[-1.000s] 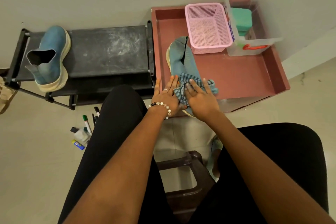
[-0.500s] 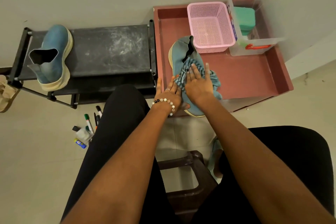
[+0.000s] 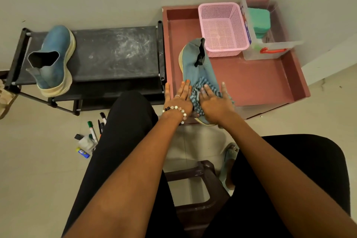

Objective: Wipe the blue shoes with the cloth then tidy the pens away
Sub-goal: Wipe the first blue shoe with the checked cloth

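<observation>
One blue shoe (image 3: 195,63) lies in the red tray (image 3: 260,81), its near end over the tray's front edge. A blue striped cloth (image 3: 199,91) lies on the shoe. My right hand (image 3: 214,102) presses flat on the cloth with straight fingers. My left hand (image 3: 177,98) rests flat against the shoe's left side, fingers straight. The second blue shoe (image 3: 53,58) stands on the black shoe rack (image 3: 116,54) at the left. Several pens and markers (image 3: 92,131) lie on the floor beside my left leg.
A pink mesh basket (image 3: 222,29) and a clear box (image 3: 270,52) with a green sponge stand at the tray's back. A dark stool (image 3: 197,195) sits between my legs. A white rag and a small blue tube (image 3: 83,153) lie among the pens.
My right hand slid the cloth up the shoe, then back toward me to the shoe's near part. My left hand has stayed at the shoe's side.
</observation>
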A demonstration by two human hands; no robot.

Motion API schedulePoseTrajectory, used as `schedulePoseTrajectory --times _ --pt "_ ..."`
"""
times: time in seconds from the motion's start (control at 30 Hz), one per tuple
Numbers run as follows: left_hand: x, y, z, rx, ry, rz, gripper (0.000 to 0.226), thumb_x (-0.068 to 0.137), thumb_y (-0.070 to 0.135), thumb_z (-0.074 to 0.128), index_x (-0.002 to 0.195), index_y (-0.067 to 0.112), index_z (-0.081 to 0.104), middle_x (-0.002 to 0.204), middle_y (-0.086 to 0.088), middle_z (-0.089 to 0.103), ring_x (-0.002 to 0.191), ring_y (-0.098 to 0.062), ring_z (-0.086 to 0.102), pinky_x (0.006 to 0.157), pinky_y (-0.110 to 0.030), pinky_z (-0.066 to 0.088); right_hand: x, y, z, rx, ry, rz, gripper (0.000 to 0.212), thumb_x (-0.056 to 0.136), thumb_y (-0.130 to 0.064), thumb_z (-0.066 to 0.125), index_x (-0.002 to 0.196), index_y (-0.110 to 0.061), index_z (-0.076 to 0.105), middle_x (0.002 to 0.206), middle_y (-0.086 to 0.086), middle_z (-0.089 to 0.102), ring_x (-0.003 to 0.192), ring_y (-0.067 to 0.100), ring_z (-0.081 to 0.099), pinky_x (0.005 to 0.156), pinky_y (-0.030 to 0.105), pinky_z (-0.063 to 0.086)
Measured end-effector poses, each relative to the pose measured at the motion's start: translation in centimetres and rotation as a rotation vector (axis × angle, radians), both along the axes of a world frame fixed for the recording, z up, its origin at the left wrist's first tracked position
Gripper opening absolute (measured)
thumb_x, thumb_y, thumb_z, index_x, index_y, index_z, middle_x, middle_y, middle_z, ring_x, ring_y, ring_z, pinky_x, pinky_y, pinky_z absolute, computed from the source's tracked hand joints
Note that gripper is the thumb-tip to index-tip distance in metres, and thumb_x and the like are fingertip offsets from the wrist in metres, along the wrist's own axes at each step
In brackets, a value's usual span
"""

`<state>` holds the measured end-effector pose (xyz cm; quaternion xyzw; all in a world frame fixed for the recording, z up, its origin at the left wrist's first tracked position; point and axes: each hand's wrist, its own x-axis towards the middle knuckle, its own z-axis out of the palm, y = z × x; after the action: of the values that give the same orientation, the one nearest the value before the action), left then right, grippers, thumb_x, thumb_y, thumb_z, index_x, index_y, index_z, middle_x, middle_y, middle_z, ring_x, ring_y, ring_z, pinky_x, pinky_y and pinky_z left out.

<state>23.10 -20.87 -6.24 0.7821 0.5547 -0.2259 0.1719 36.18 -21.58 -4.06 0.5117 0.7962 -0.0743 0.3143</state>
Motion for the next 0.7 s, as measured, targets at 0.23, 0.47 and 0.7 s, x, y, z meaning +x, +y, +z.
schedulePoseTrajectory --times 0.23,0.47,0.7 --pt "0.0 0.3 0.5 -0.035 -0.004 0.002 0.088 0.091 0.064 0.034 0.152 0.008 0.002 0.16 -0.008 -0.009 0.145 -0.021 -0.018 0.095 -0.061 -0.029 -1.6 5.2 -0.7 0.098 0.003 -0.051 0.057 0.099 -0.021 0.025 0.151 -0.006 0.006 0.16 0.005 0.0 0.146 0.019 -0.011 0.108 0.066 -0.012" --pt "0.0 0.0 0.3 -0.024 -0.009 0.0 0.086 0.094 0.057 0.036 0.151 0.014 -0.012 0.154 -0.006 -0.03 0.141 -0.019 -0.028 0.097 -0.061 -0.029 -0.5 1.0 0.2 0.017 0.064 0.023 0.066 0.098 -0.038 0.031 0.151 -0.009 0.004 0.16 0.009 0.002 0.147 0.022 -0.008 0.112 0.062 -0.009" --pt "0.2 -0.2 0.2 0.038 -0.003 0.01 0.067 0.1 0.017 0.027 0.149 0.007 -0.018 0.152 -0.007 -0.035 0.142 -0.02 -0.028 0.098 -0.062 -0.027 -0.1 -2.5 0.3 -0.022 0.045 -0.003 0.055 0.1 -0.031 0.028 0.151 -0.014 0.016 0.16 0.008 0.007 0.147 0.019 -0.004 0.106 0.066 -0.017"
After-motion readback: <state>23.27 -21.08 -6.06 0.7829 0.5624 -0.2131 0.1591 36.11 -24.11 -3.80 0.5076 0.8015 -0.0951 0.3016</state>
